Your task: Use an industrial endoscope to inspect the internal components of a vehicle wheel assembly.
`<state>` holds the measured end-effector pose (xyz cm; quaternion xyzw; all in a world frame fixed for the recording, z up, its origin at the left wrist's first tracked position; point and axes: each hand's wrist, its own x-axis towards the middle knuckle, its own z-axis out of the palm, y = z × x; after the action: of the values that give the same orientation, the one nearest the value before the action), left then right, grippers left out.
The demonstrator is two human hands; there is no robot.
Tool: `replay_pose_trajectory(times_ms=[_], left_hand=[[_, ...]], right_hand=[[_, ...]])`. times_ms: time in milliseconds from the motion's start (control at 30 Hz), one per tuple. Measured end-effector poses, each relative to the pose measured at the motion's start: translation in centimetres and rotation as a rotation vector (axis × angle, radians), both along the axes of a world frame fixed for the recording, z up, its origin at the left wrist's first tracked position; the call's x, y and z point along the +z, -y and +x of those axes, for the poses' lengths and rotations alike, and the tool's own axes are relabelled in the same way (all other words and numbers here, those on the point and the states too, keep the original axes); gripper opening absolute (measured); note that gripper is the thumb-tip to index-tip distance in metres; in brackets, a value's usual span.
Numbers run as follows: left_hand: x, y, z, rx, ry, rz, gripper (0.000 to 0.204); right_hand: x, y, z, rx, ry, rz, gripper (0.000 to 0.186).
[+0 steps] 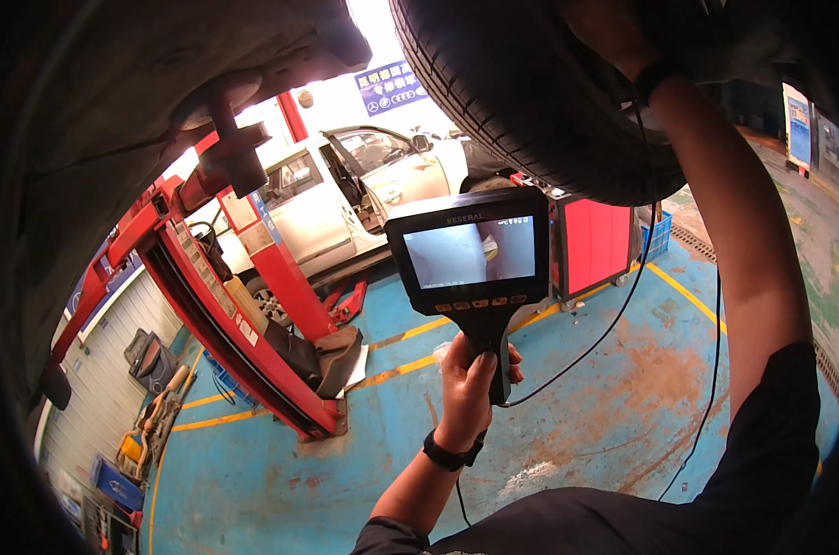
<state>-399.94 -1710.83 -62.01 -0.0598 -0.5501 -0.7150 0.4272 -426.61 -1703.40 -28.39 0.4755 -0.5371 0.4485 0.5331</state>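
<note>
Overhead, left hand (468, 379) clenched on inspection camera handle (490, 347), screen (471, 250) lit; right hand hidden behind tyre (521, 102), grip unclear. Probing stage; next needs steady cable (614, 314) feeding.

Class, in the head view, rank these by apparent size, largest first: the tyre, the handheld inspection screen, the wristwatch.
1. Tyre
2. Handheld inspection screen, though it is nearer the camera
3. Wristwatch

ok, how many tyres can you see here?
2: a raised tyre overhead at top centre, and the white car's wheel partly behind the red lift post. Others may be hidden.
</note>
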Motion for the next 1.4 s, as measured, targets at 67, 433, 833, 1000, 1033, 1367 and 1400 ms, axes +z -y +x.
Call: replay_pose_trajectory(times_ms=[67,433,833,1000,1033,1367,1400], left_hand=[[0.1,0.0,0.0,-0.002,0.007,0.004,0.031],[0.0,-0.1,-0.3,0.070,0.020,-0.006,0.049],[0.2,0.0,-0.3,-0.017,0.002,-0.002,0.034],[0.1,0.0,-0.2,-0.032,-0.002,-0.017,0.037],[0.1,0.0,-0.2,-0.031,-0.002,-0.017,0.037],[0.1,-0.2,0.0,-0.011,-0.009,-0.004,0.036],[0.1,-0.2,0.0,-0.013,-0.012,-0.002,0.036]], right_hand=[[-0.1,0.2,0.1,-0.012,0.035,0.001,0.027],[0.3,0.7,-0.7,-0.053,0.018,-0.001,0.028],[0.4,0.0,-0.7,0.002,-0.018,-0.034,0.028],[0.3,-0.1,-0.4,0.014,-0.020,-0.036,0.029],[0.4,-0.1,-0.4,0.008,-0.021,-0.039,0.029],[0.4,-0.1,-0.8,0.023,-0.042,-0.032,0.028],[0.4,-0.1,-0.9,0.028,-0.056,-0.036,0.028]])
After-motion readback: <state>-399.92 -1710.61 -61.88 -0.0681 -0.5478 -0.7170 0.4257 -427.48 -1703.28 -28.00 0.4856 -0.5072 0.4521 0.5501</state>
